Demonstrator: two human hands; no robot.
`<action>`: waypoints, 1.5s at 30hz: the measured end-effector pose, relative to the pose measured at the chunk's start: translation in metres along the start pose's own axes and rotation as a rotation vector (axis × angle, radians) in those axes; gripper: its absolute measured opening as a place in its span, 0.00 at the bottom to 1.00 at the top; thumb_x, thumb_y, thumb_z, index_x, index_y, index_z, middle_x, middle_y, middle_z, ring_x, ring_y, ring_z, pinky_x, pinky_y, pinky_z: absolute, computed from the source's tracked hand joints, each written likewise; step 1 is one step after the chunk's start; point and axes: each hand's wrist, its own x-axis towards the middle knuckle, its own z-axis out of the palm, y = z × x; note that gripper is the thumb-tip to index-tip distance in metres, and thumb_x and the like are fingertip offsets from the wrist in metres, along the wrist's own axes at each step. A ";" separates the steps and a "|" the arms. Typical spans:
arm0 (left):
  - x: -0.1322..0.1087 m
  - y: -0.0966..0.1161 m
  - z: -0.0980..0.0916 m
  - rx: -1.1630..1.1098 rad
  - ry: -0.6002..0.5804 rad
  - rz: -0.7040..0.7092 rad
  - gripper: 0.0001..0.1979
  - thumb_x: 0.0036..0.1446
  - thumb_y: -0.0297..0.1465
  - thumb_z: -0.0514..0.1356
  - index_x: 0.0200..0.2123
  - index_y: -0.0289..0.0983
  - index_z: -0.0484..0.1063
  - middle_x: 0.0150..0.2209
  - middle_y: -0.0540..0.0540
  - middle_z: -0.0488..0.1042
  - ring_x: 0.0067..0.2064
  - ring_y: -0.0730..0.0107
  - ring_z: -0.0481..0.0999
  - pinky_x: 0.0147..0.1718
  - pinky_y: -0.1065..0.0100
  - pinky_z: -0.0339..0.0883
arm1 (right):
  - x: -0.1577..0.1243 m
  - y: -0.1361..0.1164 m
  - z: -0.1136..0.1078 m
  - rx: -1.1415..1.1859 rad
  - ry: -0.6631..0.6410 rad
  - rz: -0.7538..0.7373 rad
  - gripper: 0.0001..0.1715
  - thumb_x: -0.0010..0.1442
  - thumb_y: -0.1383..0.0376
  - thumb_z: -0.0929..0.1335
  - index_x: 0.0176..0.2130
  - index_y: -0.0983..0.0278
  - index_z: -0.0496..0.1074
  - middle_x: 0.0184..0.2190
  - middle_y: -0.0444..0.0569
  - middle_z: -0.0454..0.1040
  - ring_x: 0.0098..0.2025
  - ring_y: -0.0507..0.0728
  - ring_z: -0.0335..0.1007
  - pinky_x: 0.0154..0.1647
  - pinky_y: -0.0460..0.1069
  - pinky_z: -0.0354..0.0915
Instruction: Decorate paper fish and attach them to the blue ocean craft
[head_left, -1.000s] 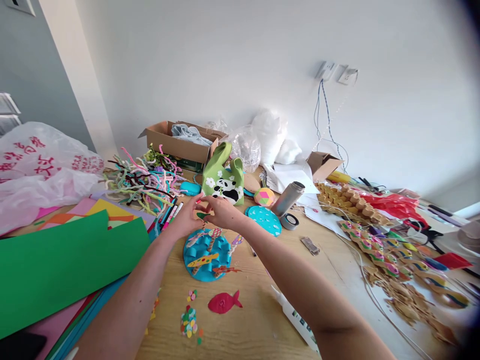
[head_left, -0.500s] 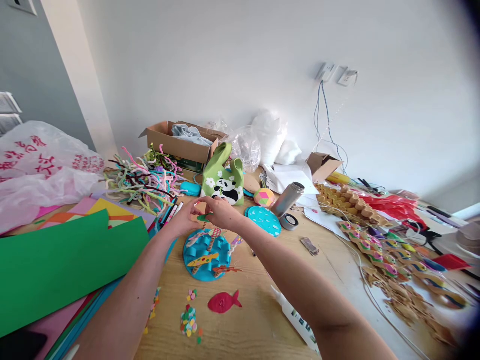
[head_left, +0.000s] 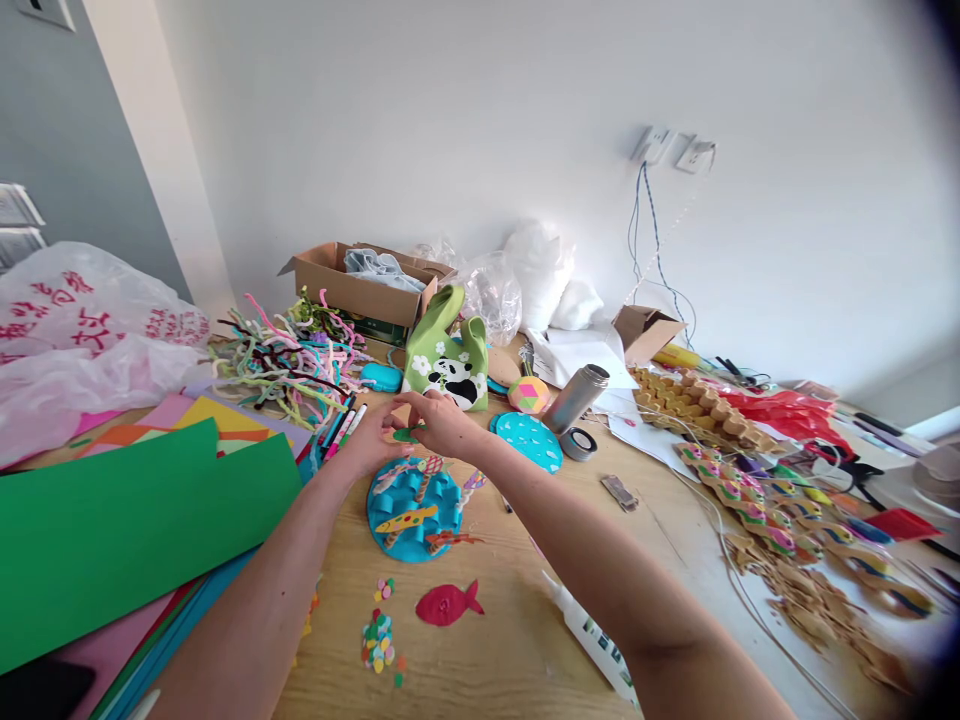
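Note:
Both hands meet above the back of a round blue base (head_left: 414, 545). My left hand (head_left: 379, 432) and my right hand (head_left: 441, 422) pinch a small green piece (head_left: 406, 435) between them; its outline is partly covered by fingers. Paper fish stand on the base, among them a yellow spotted fish (head_left: 406, 520) and an orange one (head_left: 454, 539). A red fish (head_left: 450, 605) lies flat on the table in front, beside small coloured paper dots (head_left: 377, 643). A white glue bottle (head_left: 596, 640) lies under my right forearm.
Green sheets (head_left: 135, 510) cover the left side. Behind are pipe cleaners (head_left: 289, 360), a panda bag (head_left: 450, 365) and a cardboard box (head_left: 356, 285). To the right are a metal flask (head_left: 576, 398), a blue disc (head_left: 527, 442) and egg cartons (head_left: 697, 408).
Both hands have stayed almost in the same place over the blue base, with only a slight shift of the left hand and forearm. The green piece is still between them.

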 end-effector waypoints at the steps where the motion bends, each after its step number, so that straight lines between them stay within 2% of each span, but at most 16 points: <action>1: 0.000 0.001 0.000 0.009 0.007 0.006 0.37 0.36 0.27 0.69 0.55 0.31 0.66 0.32 0.50 0.76 0.40 0.58 0.77 0.48 0.56 0.68 | 0.000 0.000 0.000 0.002 0.000 -0.001 0.33 0.55 0.76 0.69 0.58 0.61 0.64 0.37 0.45 0.79 0.47 0.59 0.65 0.44 0.51 0.53; 5: -0.001 0.007 0.002 0.045 0.026 0.017 0.34 0.37 0.27 0.68 0.52 0.32 0.68 0.32 0.49 0.75 0.39 0.59 0.77 0.42 0.59 0.70 | -0.001 0.000 0.001 0.006 0.011 -0.007 0.33 0.54 0.76 0.70 0.58 0.61 0.65 0.37 0.44 0.79 0.47 0.59 0.64 0.45 0.51 0.53; 10: -0.003 0.008 0.003 0.064 0.010 0.036 0.35 0.39 0.27 0.67 0.54 0.36 0.66 0.34 0.49 0.75 0.39 0.60 0.77 0.35 0.63 0.71 | -0.001 0.001 0.002 0.015 0.020 -0.006 0.36 0.53 0.78 0.69 0.59 0.60 0.64 0.36 0.44 0.79 0.46 0.59 0.65 0.45 0.51 0.52; 17: 0.000 0.006 0.001 0.070 0.043 0.064 0.32 0.38 0.27 0.68 0.51 0.33 0.68 0.32 0.49 0.76 0.39 0.61 0.77 0.45 0.57 0.69 | 0.000 0.000 0.001 0.009 0.019 -0.013 0.36 0.54 0.77 0.69 0.60 0.62 0.62 0.38 0.45 0.80 0.47 0.59 0.65 0.46 0.51 0.53; 23: 0.003 0.005 0.001 0.090 0.075 0.069 0.35 0.37 0.24 0.66 0.53 0.35 0.67 0.30 0.52 0.74 0.36 0.63 0.77 0.44 0.58 0.70 | -0.001 -0.005 -0.002 0.022 0.005 0.008 0.40 0.53 0.77 0.69 0.63 0.63 0.58 0.39 0.47 0.80 0.50 0.61 0.65 0.47 0.52 0.53; 29: 0.003 0.002 0.002 0.149 0.084 0.085 0.28 0.38 0.25 0.63 0.48 0.35 0.71 0.30 0.51 0.73 0.35 0.62 0.75 0.41 0.59 0.70 | -0.003 -0.005 -0.004 0.030 -0.007 0.007 0.38 0.53 0.75 0.70 0.61 0.62 0.60 0.39 0.47 0.79 0.51 0.61 0.66 0.48 0.52 0.53; 33: 0.003 0.001 0.002 0.120 0.085 0.074 0.32 0.38 0.24 0.63 0.52 0.36 0.69 0.30 0.51 0.73 0.36 0.62 0.75 0.40 0.60 0.70 | -0.003 -0.001 -0.004 0.070 0.020 -0.008 0.36 0.54 0.72 0.71 0.60 0.61 0.62 0.39 0.47 0.79 0.51 0.62 0.66 0.48 0.53 0.55; 36: 0.002 0.001 0.001 0.063 0.080 0.053 0.36 0.40 0.25 0.63 0.57 0.35 0.66 0.31 0.51 0.72 0.36 0.65 0.75 0.40 0.62 0.71 | -0.001 0.010 -0.005 0.168 0.034 0.027 0.39 0.54 0.68 0.73 0.62 0.62 0.60 0.41 0.49 0.78 0.49 0.61 0.68 0.49 0.54 0.58; 38: 0.001 0.001 0.000 0.044 0.063 0.030 0.38 0.41 0.27 0.64 0.59 0.34 0.65 0.31 0.51 0.72 0.36 0.66 0.75 0.38 0.64 0.71 | 0.002 0.021 -0.006 0.303 -0.025 0.072 0.47 0.52 0.64 0.75 0.65 0.64 0.56 0.43 0.52 0.77 0.47 0.60 0.71 0.48 0.53 0.62; 41: 0.000 0.002 -0.001 0.057 0.056 0.012 0.39 0.41 0.27 0.65 0.60 0.35 0.64 0.31 0.51 0.71 0.36 0.66 0.75 0.37 0.65 0.70 | 0.004 0.039 -0.008 0.524 -0.187 0.129 0.58 0.46 0.63 0.78 0.68 0.64 0.50 0.47 0.54 0.76 0.49 0.60 0.72 0.47 0.52 0.65; 45: 0.000 0.005 -0.002 0.113 0.077 0.000 0.38 0.41 0.25 0.64 0.59 0.36 0.66 0.30 0.51 0.72 0.35 0.66 0.75 0.35 0.66 0.69 | 0.007 0.051 -0.007 0.667 -0.308 0.213 0.60 0.43 0.68 0.79 0.67 0.62 0.53 0.49 0.54 0.75 0.49 0.60 0.72 0.48 0.52 0.67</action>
